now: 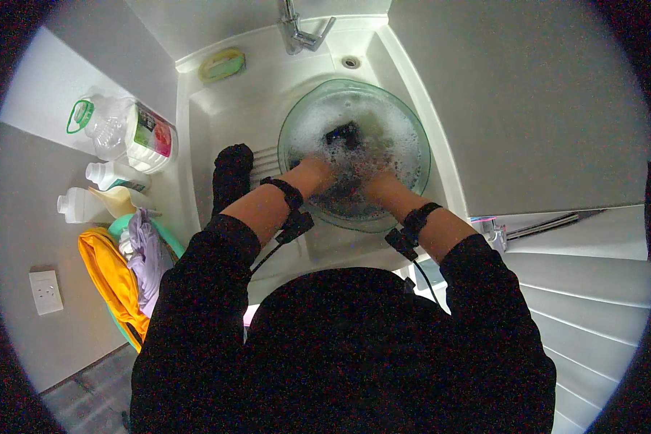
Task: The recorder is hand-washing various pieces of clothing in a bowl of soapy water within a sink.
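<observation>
A round see-through greenish basin [426, 155] of sudsy water stands in the white sink [224, 105]. Both my hands are down in it, wrists close together. Foam and cloudy water cover the fingers of my left hand [318, 173] and my right hand [378, 186], so whether they grip anything cannot be seen. Just beyond them a piece of dark cloth [342, 135] breaks the foam, and more dark fabric shows dimly under the water between the hands. To the left of the basin, a wet-looking black rolled cloth, perhaps a sock [231, 179], lies beside the sink's ridged washboard [265, 160].
A chrome tap [301, 36] rises at the back. Soap sits in a yellow-green dish [223, 65] at the far-left corner. Along the left stand a large clear jug [112, 126], white bottles [116, 176] and a green tub holding orange [108, 271] and lilac clothes [147, 249].
</observation>
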### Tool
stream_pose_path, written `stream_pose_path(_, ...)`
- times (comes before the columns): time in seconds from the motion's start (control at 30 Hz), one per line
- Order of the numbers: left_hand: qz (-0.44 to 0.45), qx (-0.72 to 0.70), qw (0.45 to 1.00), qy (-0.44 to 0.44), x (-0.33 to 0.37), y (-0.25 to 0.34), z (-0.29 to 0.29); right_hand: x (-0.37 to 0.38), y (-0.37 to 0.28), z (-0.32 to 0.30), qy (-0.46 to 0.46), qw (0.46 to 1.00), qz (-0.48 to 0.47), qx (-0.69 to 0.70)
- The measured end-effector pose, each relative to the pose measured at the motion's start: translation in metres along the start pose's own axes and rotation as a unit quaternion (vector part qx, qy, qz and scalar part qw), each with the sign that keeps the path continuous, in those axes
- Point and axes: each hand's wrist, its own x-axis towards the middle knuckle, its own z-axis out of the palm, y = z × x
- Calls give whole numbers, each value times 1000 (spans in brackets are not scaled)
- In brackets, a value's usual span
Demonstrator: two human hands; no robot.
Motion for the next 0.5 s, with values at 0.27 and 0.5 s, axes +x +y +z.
stream_pose_path(0.27, 10, -27, 999, 24, -6, 3, -8, -5, 5, 2, -20, 999, -26, -43)
stream_pose_path(0.5, 18, 53, 989, 134, -12, -10, 16, -19, -1, -45, 32, 998, -22, 53)
